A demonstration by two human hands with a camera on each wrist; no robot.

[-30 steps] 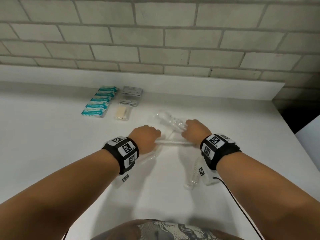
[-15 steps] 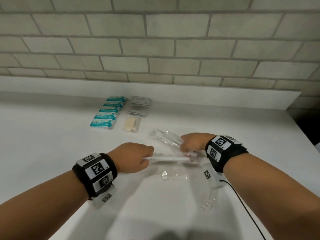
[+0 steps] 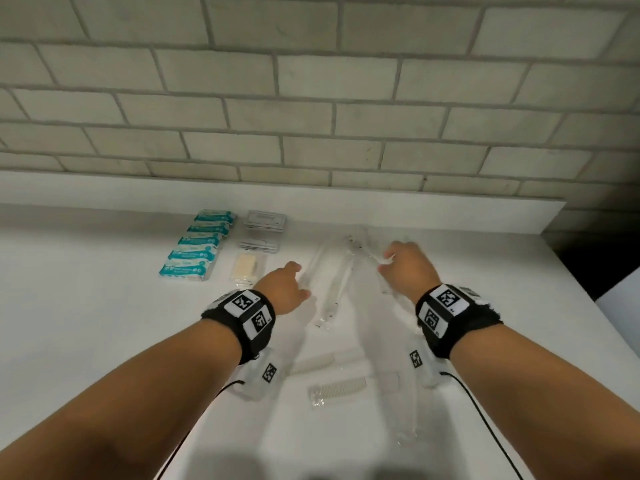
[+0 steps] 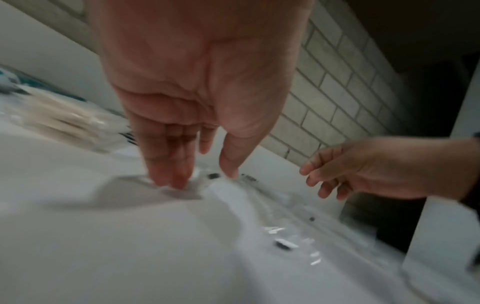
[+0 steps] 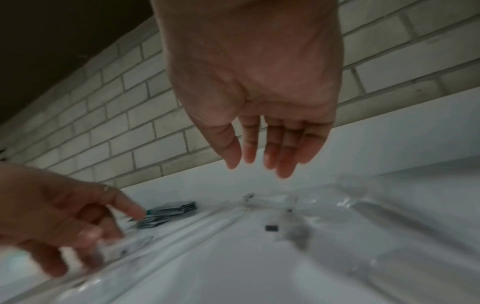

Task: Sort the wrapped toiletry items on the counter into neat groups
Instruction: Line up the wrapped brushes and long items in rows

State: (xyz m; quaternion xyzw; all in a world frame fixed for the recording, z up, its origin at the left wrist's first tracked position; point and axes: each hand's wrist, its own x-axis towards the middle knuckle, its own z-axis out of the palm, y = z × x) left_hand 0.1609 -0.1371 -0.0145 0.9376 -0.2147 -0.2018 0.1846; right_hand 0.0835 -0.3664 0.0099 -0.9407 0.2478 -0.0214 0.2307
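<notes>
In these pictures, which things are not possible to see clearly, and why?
- Print on the teal packets: too small in the head view.
- Contents of the clear long wrappers: transparent and blurred in every view.
- Whether the left hand touches a wrapper: motion blur, left wrist view.

on your counter [image 3: 86,306]: boxes [image 3: 194,249] rear left, sachets [image 3: 265,221] right of them, combs [image 3: 332,375] nearest you.
</notes>
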